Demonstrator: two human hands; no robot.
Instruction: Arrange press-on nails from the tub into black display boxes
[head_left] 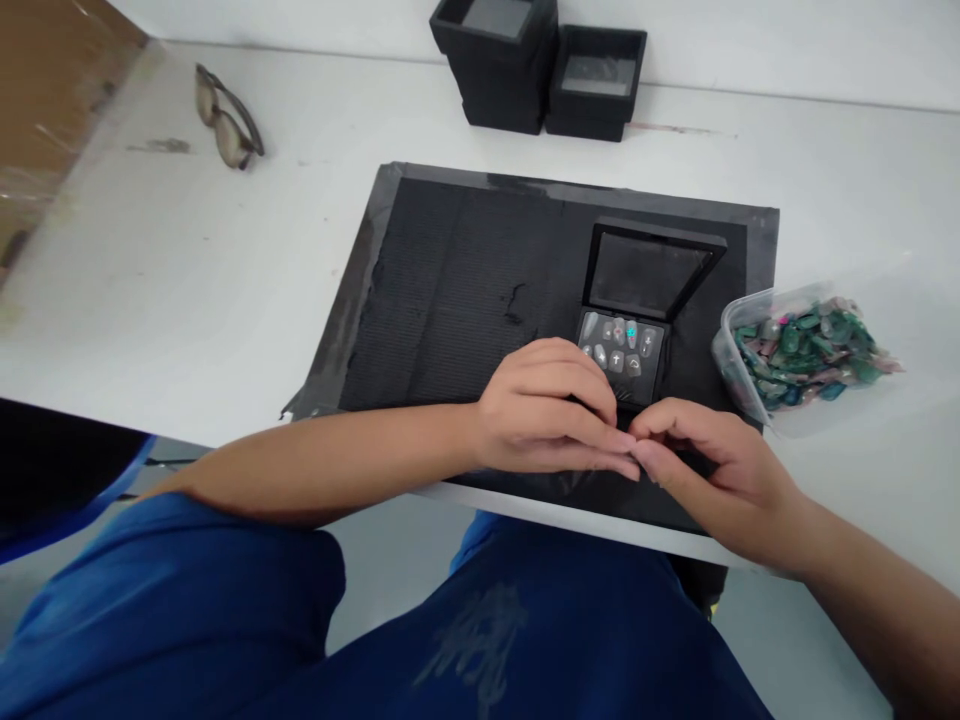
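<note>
My left hand (pixel 551 410) and my right hand (pixel 705 465) meet fingertip to fingertip over the front edge of a black mat (pixel 450 290). Both hands are pinched closed; what sits between the fingertips is too small to make out. Just behind my left hand stands a small open black box (pixel 637 300), its lid raised. Its tray holds several grey false nails (pixel 621 345), one with a turquoise spot.
A clear plastic tub (pixel 795 350) of green and pink nail pieces sits right of the mat. Two stacks of black boxes (pixel 540 65) stand at the back. Glasses (pixel 225 120) lie at the far left on the white table (pixel 187 270). A brown board (pixel 45 110) leans at the left.
</note>
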